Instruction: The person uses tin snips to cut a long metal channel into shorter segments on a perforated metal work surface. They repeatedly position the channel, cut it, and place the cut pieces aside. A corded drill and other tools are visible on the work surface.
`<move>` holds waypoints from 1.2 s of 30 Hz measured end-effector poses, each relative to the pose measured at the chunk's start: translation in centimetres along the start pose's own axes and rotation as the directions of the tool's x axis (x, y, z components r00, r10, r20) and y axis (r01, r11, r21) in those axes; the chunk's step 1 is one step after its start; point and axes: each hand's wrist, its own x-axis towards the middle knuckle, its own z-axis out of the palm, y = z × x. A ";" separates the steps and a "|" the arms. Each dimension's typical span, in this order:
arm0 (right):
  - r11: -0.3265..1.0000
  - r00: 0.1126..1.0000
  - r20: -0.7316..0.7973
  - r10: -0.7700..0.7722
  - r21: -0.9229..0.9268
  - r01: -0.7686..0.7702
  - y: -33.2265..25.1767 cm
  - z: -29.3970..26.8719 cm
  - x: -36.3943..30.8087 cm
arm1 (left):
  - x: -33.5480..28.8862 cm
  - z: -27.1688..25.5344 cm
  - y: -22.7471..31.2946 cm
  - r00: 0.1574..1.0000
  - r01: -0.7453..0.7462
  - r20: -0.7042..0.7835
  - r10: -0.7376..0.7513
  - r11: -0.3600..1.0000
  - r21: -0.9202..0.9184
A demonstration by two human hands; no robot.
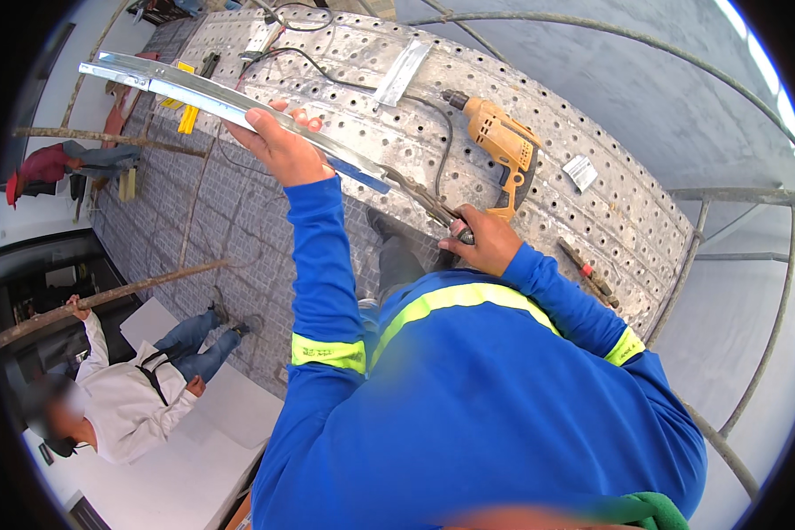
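Observation:
My left hand (287, 152) is closed around a long, shiny metal channel (212, 104) and holds it up over the perforated platform. The channel runs from the upper left toward the middle, with a blue strip along its near end. My right hand (490, 240), close to my body, grips a grey metal hand tool (424, 196) that looks like snips. Its jaws reach to the near end of the channel; whether they bite into it I cannot tell. Just beyond my right hand, a yellow corded drill (502, 137) lies on its side.
On the perforated metal platform (556, 115) lie a short metal strip (404, 73), a white label (580, 173), a red-handled tool (586, 272) and yellow-handled tools (185, 113). A black cable (349, 84) crosses it. Scaffold pipes (115, 300) surround me. Two people are below, left.

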 end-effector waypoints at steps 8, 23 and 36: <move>0.994 0.994 -0.113 0.013 -0.104 -0.025 -0.7 0.0 0.1 | 0.8 -1.5 -1.2 0.990 -0.037 0.127 0.064 0.978 -0.205; 0.924 0.917 -0.337 -0.214 -0.374 0.078 -1.5 0.0 -0.2 | 2.4 -4.3 -2.1 0.981 0.092 0.195 -0.019 0.924 -0.371; 0.995 0.996 0.090 -0.015 0.103 0.006 -0.3 -0.4 0.1 | 1.2 -0.7 0.0 0.996 0.062 0.061 -0.058 0.996 -0.061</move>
